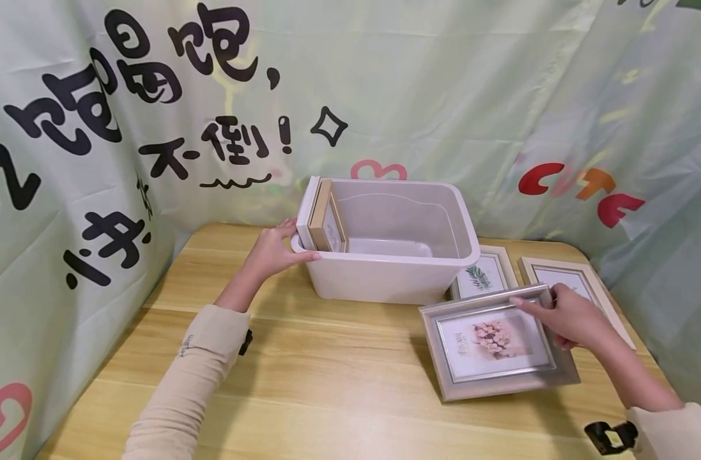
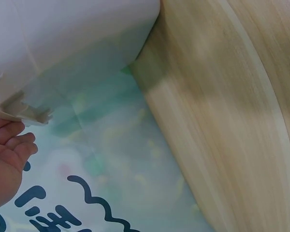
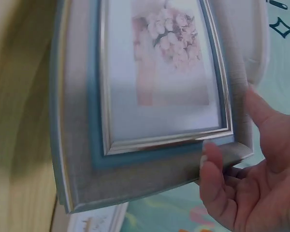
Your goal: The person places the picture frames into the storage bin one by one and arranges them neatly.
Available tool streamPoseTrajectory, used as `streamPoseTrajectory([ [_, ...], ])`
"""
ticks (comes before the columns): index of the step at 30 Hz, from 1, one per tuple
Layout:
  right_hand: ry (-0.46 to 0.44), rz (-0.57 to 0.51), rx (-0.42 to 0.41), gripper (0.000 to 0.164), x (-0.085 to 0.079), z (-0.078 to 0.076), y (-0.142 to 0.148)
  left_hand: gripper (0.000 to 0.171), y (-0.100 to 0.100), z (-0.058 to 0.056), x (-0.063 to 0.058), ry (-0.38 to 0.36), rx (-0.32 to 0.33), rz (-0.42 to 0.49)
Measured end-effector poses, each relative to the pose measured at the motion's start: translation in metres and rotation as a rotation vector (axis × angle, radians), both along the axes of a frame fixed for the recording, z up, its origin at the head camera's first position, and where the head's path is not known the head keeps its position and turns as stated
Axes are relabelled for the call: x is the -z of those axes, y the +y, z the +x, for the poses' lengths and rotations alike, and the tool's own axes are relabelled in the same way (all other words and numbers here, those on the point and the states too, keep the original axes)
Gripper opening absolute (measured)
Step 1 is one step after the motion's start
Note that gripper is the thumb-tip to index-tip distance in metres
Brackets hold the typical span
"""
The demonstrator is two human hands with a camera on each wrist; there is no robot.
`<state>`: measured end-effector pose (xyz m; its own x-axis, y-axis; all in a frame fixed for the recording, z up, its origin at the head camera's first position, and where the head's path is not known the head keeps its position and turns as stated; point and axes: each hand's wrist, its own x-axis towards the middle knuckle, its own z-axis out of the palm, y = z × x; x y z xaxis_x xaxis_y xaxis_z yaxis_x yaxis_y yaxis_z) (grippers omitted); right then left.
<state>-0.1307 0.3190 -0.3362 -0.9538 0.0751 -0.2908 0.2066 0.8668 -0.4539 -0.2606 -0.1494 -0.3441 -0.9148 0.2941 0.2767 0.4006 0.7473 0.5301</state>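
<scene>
My left hand grips the left end of a pale plastic storage bin, thumb along the front rim. The left wrist view shows its fingers curled under the bin's projecting rim. Inside the bin, a white frame and a tan wooden picture frame stand upright against the left end. My right hand holds a silver-grey picture frame by one side, tilted in front of the bin's right end. A pink bouquet print lies turned sideways in it. In the right wrist view, fingers grasp its edge.
Two more light-coloured frames lie on the wooden table at the right: a leaf-print frame beside the bin, and another frame partly behind my right hand. A printed curtain hangs close behind and along both sides.
</scene>
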Motion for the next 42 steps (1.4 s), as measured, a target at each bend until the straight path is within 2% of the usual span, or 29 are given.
streamPoseTrajectory([
  [6,0.075,0.036,0.036,0.072,-0.012,0.003,0.003,0.076,0.0,-0.001,0.0,0.003,0.001,0.014],
  [11,0.154,0.099,0.061,0.07,-0.021,0.005,0.005,0.076,0.0,0.0,0.001,0.004,-0.003,0.024],
  [17,0.263,0.156,0.135,0.074,-0.029,0.008,0.003,0.079,0.0,0.0,0.001,-0.005,-0.005,0.024],
  [21,0.311,0.149,0.18,0.077,-0.032,0.011,-0.003,0.078,-0.001,-0.001,0.001,-0.002,-0.008,0.028],
  [27,0.45,0.085,0.207,0.061,-0.032,0.019,-0.015,0.078,0.0,0.0,0.002,-0.018,-0.012,0.035],
  [36,0.535,-0.002,0.206,0.037,-0.036,0.026,-0.023,0.074,0.0,-0.001,0.003,-0.034,-0.012,0.062],
  [42,0.58,0.036,0.182,0.039,-0.04,0.031,-0.025,0.074,0.0,-0.001,0.003,-0.04,-0.015,0.062],
])
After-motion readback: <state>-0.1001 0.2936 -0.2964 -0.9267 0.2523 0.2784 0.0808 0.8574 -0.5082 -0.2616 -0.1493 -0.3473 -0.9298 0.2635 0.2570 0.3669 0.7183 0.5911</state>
